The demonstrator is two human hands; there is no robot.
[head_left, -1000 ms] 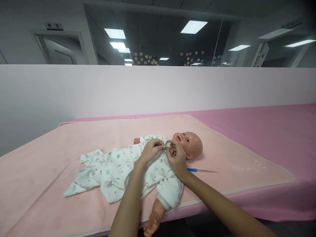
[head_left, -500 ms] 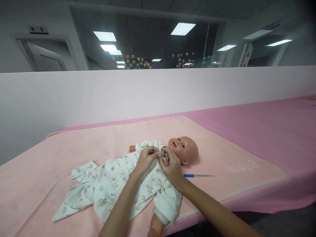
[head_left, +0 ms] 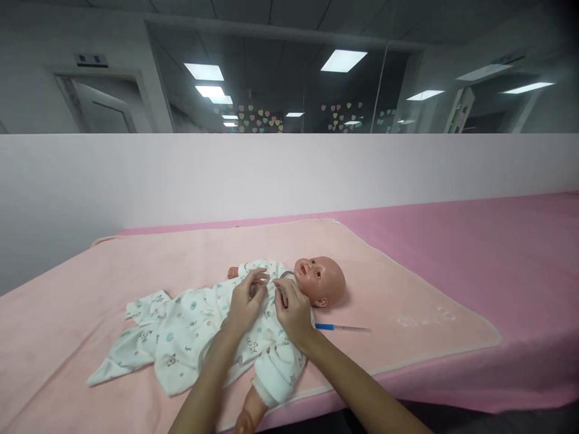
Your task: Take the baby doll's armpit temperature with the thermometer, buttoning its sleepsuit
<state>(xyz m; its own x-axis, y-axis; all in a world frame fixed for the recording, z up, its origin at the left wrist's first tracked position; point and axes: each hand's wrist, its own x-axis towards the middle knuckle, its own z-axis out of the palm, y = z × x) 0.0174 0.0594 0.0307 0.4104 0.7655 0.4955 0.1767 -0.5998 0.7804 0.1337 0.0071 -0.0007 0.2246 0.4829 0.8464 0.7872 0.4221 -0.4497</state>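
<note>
A bald baby doll [head_left: 322, 280] lies on its back with its head to the right, dressed in a white romper [head_left: 199, 313] with a small animal and dot print. My left hand [head_left: 246, 300] is over the doll's chest, fingers apart and nothing visible between them. Close to it, just below the doll's neck, my right hand [head_left: 293, 306] has bent fingers, with a gap between thumb and index finger. Its fingertips are at the romper's neckline; whether they touch the cloth I cannot tell. Beside the doll's shoulder lies a thin blue-and-clear stick, apparently a thermometer [head_left: 344, 328].
Under the doll a peach blanket [head_left: 389, 271] is spread over a pink table cover [head_left: 497, 259]. A low white partition [head_left: 289, 175] runs along the back. Beyond it is a glass window with heart stickers. The table's front edge is near my forearms.
My hands have moved apart from a pinch on the romper near the neck, and the fingers have loosened. The whole view has shifted, with the doll now slightly farther left.
</note>
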